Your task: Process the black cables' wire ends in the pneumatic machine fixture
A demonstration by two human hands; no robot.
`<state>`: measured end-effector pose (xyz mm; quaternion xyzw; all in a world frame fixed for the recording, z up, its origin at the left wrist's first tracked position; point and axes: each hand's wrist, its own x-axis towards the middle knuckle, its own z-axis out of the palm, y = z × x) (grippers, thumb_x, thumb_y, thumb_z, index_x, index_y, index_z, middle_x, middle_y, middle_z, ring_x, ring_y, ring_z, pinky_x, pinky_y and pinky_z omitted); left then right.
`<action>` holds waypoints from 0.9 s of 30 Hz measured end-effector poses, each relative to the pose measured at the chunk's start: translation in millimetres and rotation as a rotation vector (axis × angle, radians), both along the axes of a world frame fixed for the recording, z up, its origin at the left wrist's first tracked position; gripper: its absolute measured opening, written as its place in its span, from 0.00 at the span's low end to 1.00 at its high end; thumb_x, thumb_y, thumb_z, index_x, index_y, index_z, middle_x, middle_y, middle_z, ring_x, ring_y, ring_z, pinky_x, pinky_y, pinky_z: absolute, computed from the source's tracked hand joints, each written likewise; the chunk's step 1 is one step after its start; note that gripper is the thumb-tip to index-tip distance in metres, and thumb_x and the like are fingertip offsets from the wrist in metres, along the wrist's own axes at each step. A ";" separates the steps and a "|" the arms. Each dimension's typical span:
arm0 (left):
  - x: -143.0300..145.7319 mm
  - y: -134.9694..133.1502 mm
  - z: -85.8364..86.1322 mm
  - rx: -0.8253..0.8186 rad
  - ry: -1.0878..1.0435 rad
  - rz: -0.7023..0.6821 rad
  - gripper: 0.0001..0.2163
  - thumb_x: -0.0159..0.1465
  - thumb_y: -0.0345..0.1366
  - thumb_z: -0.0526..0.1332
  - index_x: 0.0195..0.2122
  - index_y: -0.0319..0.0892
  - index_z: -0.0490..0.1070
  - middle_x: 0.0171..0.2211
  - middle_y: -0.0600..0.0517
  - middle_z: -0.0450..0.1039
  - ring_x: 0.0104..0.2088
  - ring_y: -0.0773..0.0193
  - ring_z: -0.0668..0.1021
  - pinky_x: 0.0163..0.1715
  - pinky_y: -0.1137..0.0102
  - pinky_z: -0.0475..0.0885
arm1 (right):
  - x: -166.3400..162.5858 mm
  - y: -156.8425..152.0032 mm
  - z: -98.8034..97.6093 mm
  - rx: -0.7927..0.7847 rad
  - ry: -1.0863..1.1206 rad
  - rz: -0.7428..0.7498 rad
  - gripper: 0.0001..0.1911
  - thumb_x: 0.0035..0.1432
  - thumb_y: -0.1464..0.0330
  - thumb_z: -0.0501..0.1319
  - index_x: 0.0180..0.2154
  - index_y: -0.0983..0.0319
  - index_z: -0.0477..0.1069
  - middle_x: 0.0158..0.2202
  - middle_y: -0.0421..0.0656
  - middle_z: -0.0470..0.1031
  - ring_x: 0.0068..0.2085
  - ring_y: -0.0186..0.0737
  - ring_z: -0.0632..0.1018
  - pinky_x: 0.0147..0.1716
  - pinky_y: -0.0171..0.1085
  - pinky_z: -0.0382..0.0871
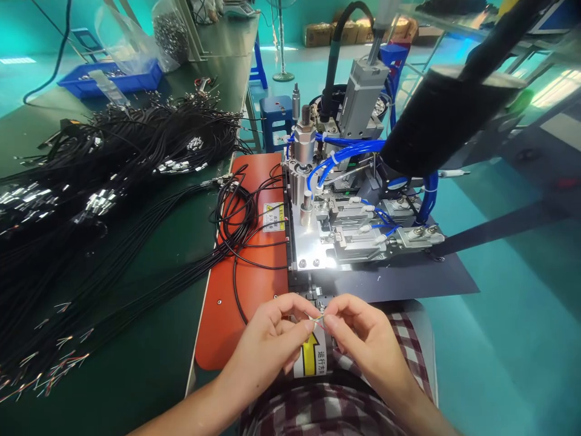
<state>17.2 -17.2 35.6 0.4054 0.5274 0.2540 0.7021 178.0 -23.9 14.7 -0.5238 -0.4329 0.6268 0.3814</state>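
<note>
Thin coloured wires [319,319] stretch between my fingertips, in front of the machine. My left hand [275,339] pinches them from the left, thumb against forefinger. From the right, my right hand [367,339] pinches the same wires close by. A black cable [235,284] curves down over the orange-red plate [209,345] and passes out of sight behind my left hand. Below the wires is a white label with a yellow arrow [309,357]. Just beyond my fingertips stands the metal assembly machine [308,242], with cylinders and blue air hoses [347,150].
On the green table [149,290] at left lies a large heap of black cables [122,145], some with bared coloured ends. A coil of cable [236,212] rests on the plate. Behind are a blue tray [82,88] and a blue stool [276,108]. A black cylinder [436,121] overhangs the right.
</note>
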 end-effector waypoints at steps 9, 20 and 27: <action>2.6 0.5 -3.7 -0.008 0.054 0.031 0.11 0.57 0.43 0.61 0.31 0.39 0.68 0.13 0.61 0.58 0.12 0.75 0.60 0.12 0.80 0.54 | -2.3 -5.1 -4.5 0.000 0.052 0.029 0.13 0.58 0.60 0.61 0.28 0.62 0.66 0.22 0.34 0.61 0.22 0.30 0.61 0.21 0.31 0.57; 1.1 -1.0 -3.5 0.045 0.064 0.019 0.08 0.59 0.39 0.61 0.33 0.38 0.70 0.14 0.61 0.59 0.16 0.75 0.61 0.16 0.79 0.55 | 4.0 -6.3 -10.7 0.000 0.083 0.002 0.12 0.60 0.60 0.60 0.30 0.62 0.68 0.22 0.34 0.63 0.22 0.29 0.62 0.21 0.30 0.56; 3.8 -13.2 -8.5 0.314 0.131 0.057 0.03 0.61 0.34 0.60 0.31 0.40 0.69 0.27 0.54 0.70 0.27 0.68 0.73 0.26 0.76 0.66 | 4.0 -4.4 -2.9 -0.063 0.176 0.016 0.15 0.57 0.59 0.62 0.28 0.63 0.68 0.21 0.35 0.64 0.20 0.27 0.62 0.20 0.30 0.55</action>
